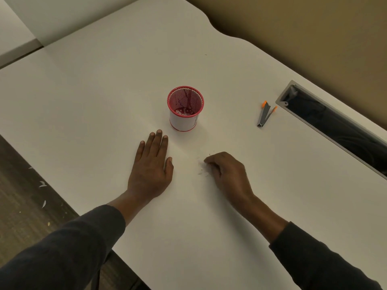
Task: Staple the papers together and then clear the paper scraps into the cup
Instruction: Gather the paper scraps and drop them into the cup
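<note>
A red mesh cup (pixel 185 108) stands upright in the middle of the white table (pixel 104 101), with small white bits at its bottom. My left hand (pixel 151 166) lies flat, palm down, just in front and left of the cup. To its right, my right hand (pixel 227 174) rests with its fingers curled onto the table. Tiny faint scraps (pixel 201 169) lie at its fingertips; whether any are pinched I cannot tell. A grey stapler with orange ends (pixel 265 114) lies to the right of the cup. White sheets are hard to tell from the tabletop.
A long open cable slot (pixel 335 126) runs along the table's right side, behind the stapler. The table's left edge drops to a dark floor with a few white scraps (pixel 43 184). A beige wall stands behind.
</note>
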`<state>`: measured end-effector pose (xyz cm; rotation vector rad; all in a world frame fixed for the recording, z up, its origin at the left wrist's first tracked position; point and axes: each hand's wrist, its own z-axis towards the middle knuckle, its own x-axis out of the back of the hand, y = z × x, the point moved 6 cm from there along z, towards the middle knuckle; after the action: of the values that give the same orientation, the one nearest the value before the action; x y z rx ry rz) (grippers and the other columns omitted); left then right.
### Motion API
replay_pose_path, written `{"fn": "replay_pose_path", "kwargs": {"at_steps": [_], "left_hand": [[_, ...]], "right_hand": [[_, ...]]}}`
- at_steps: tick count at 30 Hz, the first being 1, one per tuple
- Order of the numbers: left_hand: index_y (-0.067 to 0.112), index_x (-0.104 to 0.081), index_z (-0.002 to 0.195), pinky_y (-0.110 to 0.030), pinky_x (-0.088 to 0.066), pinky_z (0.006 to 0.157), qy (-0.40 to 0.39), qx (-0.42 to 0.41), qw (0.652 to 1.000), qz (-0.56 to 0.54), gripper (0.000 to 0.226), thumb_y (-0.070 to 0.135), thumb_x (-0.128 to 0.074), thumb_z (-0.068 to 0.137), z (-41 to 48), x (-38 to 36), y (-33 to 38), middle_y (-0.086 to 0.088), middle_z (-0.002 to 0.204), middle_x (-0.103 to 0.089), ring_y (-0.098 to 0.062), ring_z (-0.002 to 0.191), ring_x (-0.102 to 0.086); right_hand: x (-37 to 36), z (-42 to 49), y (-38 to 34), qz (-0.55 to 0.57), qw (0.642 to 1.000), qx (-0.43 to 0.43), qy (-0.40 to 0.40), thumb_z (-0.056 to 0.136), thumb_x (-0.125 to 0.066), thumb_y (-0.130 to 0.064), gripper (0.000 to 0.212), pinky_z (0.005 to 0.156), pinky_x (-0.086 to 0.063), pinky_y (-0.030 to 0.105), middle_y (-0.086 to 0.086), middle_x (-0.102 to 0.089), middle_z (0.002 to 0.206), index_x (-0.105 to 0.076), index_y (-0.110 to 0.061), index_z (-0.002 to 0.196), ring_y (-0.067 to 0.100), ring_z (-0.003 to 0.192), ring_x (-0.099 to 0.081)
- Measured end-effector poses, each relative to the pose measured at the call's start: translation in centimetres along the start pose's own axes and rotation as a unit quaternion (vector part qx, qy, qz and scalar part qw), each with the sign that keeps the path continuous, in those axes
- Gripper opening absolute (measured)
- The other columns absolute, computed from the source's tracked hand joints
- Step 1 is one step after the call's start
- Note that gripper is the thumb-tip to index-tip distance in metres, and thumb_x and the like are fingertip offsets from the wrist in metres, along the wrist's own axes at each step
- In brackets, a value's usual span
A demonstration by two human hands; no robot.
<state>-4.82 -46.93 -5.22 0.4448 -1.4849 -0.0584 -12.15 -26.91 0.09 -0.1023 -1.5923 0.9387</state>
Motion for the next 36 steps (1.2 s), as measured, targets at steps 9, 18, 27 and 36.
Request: {"fn": "replay_pose_path", "kwargs": {"at_steps": [9,18,27,36], "left_hand": [[0.009,-0.022,0.160,-0.048,-0.016,0.127,0.001,-0.001,1.000,-0.006,0.066,0.035,-0.029,0.100,0.0,-0.3,-0.2,-0.009,0.170,-0.013,-0.024,0.158,-0.008],[0.010,-0.022,0.160,-0.048,-0.017,0.127,0.004,-0.001,1.000,-0.007,0.066,0.035,-0.029,0.100,0.0,-0.3,-0.2,-0.009,0.170,-0.013,-0.024,0.158,-0.009],[0.011,-0.018,0.161,-0.048,-0.016,0.127,-0.002,0.002,1.000,-0.013,0.067,0.041,-0.020,0.101,0.0,-0.4,-0.2,-0.008,0.170,-0.010,-0.023,0.158,-0.006],[0.012,-0.017,0.161,-0.047,-0.013,0.128,-0.003,0.003,1.000,-0.014,0.066,0.040,-0.022,0.102,0.0,-0.5,-0.3,-0.007,0.170,-0.008,-0.022,0.158,-0.003]], "right_hand": [[1.1,0.0,1.1,0.467,0.820,-0.332,-0.002,0.093,-0.066,-0.006,0.014,0.095,-0.056,0.030,0.008,-0.076,0.105,-0.075,-0.009,0.104,0.022,0.102,-0.072],[5.1,8.8,-4.2,0.541,0.809,-0.228,0.013,0.091,-0.065,0.001,0.012,0.093,-0.056,0.027,0.009,-0.074,0.098,-0.073,-0.006,0.098,0.018,0.093,-0.071],[3.9,15.4,-8.8,0.040,0.997,-0.034,-0.064,0.092,-0.066,-0.013,0.015,0.070,-0.047,0.011,0.000,-0.073,0.099,-0.076,-0.015,0.103,0.012,0.091,-0.067],[2.6,16.4,-10.8,-0.170,0.973,0.072,-0.135,0.094,-0.054,-0.001,0.036,0.086,-0.051,0.029,0.012,-0.068,0.124,-0.070,-0.014,0.123,0.029,0.112,-0.063]]}}
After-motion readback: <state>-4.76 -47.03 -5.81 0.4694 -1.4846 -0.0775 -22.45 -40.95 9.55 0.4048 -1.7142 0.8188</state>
